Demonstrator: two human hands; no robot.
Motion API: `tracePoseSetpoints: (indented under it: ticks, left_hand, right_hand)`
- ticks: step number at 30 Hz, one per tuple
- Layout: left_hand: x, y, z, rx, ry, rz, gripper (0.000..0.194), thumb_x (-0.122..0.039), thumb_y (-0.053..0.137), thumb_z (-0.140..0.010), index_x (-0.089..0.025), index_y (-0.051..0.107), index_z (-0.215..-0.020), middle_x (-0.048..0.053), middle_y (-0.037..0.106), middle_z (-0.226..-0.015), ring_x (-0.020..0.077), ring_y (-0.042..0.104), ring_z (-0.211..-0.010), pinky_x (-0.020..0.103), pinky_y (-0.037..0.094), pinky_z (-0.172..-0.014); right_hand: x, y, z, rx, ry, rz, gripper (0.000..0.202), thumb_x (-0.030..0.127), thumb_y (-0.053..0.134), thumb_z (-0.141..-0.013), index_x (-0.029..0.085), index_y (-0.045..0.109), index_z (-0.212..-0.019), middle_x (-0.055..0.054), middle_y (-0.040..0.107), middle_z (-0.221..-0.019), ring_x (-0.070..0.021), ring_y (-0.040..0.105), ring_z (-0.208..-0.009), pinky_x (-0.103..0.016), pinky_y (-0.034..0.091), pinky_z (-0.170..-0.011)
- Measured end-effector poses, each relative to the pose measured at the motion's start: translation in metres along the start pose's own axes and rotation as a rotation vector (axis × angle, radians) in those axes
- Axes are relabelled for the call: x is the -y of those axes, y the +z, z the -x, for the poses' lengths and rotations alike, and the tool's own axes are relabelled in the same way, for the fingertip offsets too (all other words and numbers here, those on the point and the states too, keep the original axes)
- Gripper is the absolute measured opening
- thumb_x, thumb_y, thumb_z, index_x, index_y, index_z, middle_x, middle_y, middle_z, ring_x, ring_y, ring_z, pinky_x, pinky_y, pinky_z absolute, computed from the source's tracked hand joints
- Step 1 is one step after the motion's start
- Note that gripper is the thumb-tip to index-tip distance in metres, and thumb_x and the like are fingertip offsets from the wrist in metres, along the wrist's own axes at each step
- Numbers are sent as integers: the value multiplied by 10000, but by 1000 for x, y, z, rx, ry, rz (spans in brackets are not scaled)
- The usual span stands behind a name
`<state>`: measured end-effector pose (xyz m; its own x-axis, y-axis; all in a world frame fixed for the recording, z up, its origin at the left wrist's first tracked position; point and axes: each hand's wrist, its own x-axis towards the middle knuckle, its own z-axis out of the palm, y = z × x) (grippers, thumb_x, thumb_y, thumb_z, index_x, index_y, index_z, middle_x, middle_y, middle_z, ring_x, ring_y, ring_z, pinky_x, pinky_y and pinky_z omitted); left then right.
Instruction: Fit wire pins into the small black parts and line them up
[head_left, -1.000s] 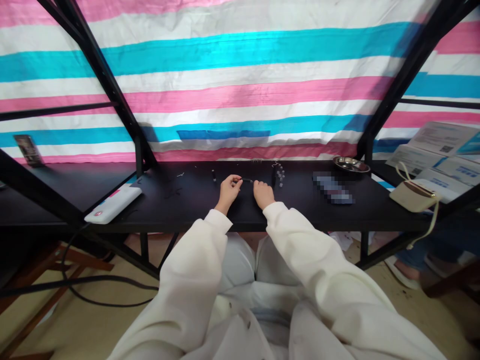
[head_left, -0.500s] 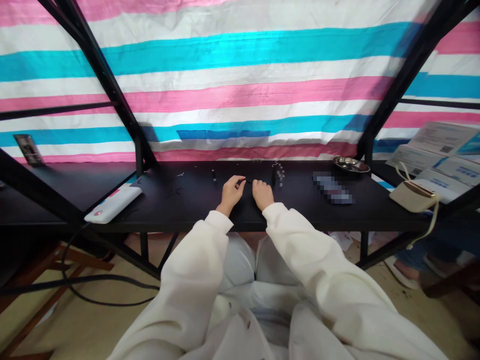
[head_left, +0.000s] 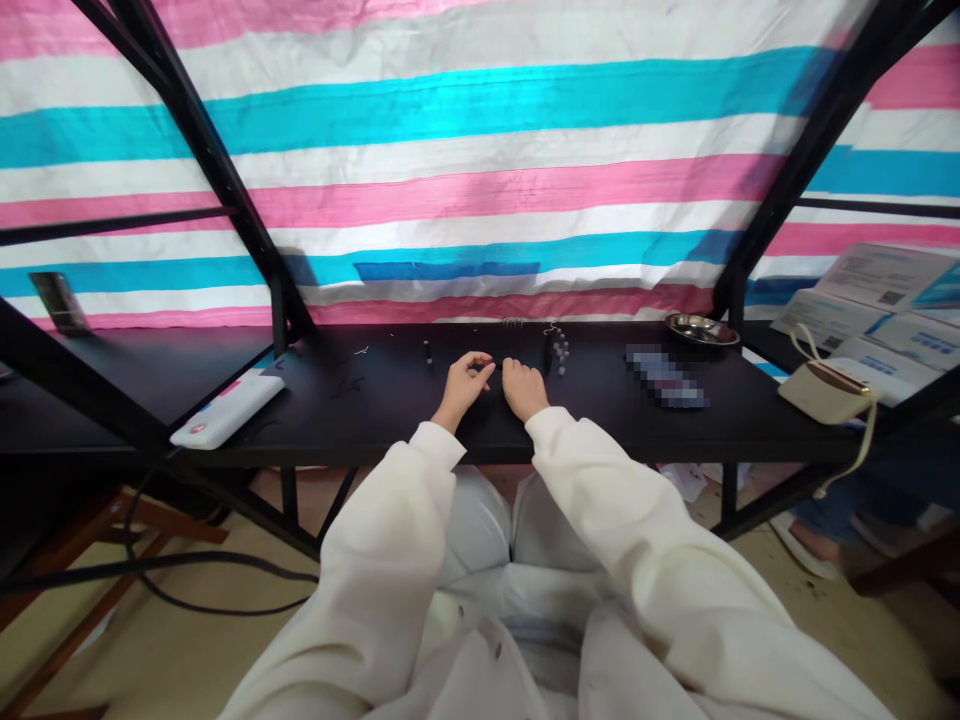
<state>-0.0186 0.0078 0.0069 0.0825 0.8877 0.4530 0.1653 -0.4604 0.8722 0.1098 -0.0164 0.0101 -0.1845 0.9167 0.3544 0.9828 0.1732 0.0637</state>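
Observation:
My left hand is closed in a pinch, thumb against fingertips, above the black table. Close by on its right, my right hand has its fingers curled together. A small dark thin piece shows between the two hands; against the black tabletop its kind cannot be made out. Just beyond my right hand lies a dark upright-looking piece, beside a cluster of small greyish clear pieces. Left of my left hand is a short black stick-like piece with a light end.
A shiny metal dish sits at the table's back right, with a blurred-out flat object before it. A beige bag and white boxes are at far right. On the left lies a white oblong case. Black frame posts flank the table.
My hands stay almost in place. The right fingers have shifted slightly left, and less of the dark piece shows between the hands.

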Motion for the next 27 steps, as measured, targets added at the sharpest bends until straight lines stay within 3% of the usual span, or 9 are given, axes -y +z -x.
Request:
tracePoseSetpoints:
  ticks: [10, 18, 22, 27]
  left_hand:
    - [5, -3, -3, -72, -30, 69, 318, -354, 663, -694, -150, 566, -918, 22, 606, -850, 40, 520, -453, 176, 376, -420]
    - [8, 3, -1, 62, -68, -119, 268, -402, 628, -714, -140, 572, -729, -2, 593, -648, 67, 495, -430, 194, 366, -440]
    - [17, -2, -13, -52, -158, -388, 213, -360, 617, -727, -147, 618, -740, 30, 637, -683, 119, 572, -546, 220, 424, -533]
    - [23, -27, -35, -227, -393, -798, 197, -345, 617, -736, -176, 667, -824, 119, 677, -878, 239, 633, -848, 310, 459, -702]
  right_hand:
    - [-4, 7, -2, -34, -40, -217, 237, 246, 269, -947, 135, 456, -1041, -131, 621, -997, -191, 600, -842, -275, 356, -697]
    - [-7, 10, -2, -92, -18, -355, 226, 267, 300, -937, 163, 482, -1023, -103, 644, -967, -200, 611, -788, -276, 342, -653]
    - [-7, 11, -1, -63, -10, -409, 210, 255, 380, -902, 164, 471, -1068, -95, 630, -992, -191, 602, -823, -272, 365, -669]
    - [-8, 14, -1, -49, -36, -441, 237, 211, 428, -853, 166, 476, -1080, -90, 611, -1008, -187, 580, -856, -280, 394, -711]
